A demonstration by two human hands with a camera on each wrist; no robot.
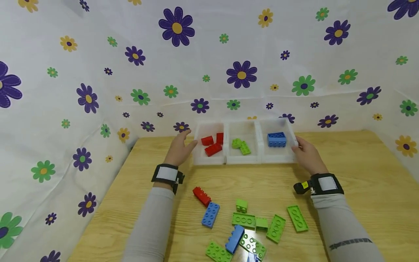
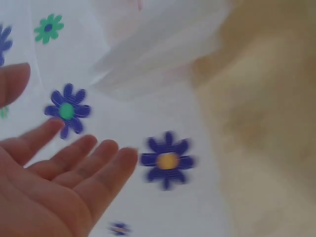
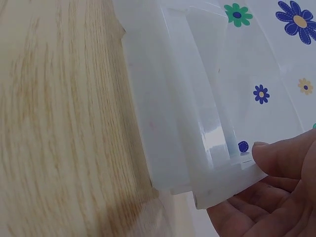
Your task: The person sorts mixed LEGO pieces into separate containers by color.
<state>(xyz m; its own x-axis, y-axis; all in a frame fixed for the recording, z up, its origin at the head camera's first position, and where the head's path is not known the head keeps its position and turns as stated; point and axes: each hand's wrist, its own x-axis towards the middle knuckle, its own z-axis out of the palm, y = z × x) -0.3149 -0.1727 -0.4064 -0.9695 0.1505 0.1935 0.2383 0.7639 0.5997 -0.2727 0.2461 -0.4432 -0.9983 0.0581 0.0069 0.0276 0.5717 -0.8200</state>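
A white translucent three-compartment tray [image 1: 243,160] stands at the back of the table against the flowered cloth. Several red bricks [image 1: 213,149] lie in its left compartment, green bricks [image 1: 244,147] in the middle one and blue bricks [image 1: 276,140] in the right one. My right hand [image 1: 307,154] grips the tray's right end, thumb over the rim and fingers beneath it in the right wrist view. Beside the left end is my left hand [image 1: 179,149], its fingers extended and apart from the tray wall in the left wrist view [image 2: 69,182].
Loose toy bricks lie on the wooden table [image 1: 370,211] between my forearms: a red brick [image 1: 202,196], a blue brick [image 1: 210,215], another blue brick [image 1: 234,239] and several green bricks [image 1: 275,228]. The flowered cloth [image 1: 209,47] rises behind the table and at both sides.
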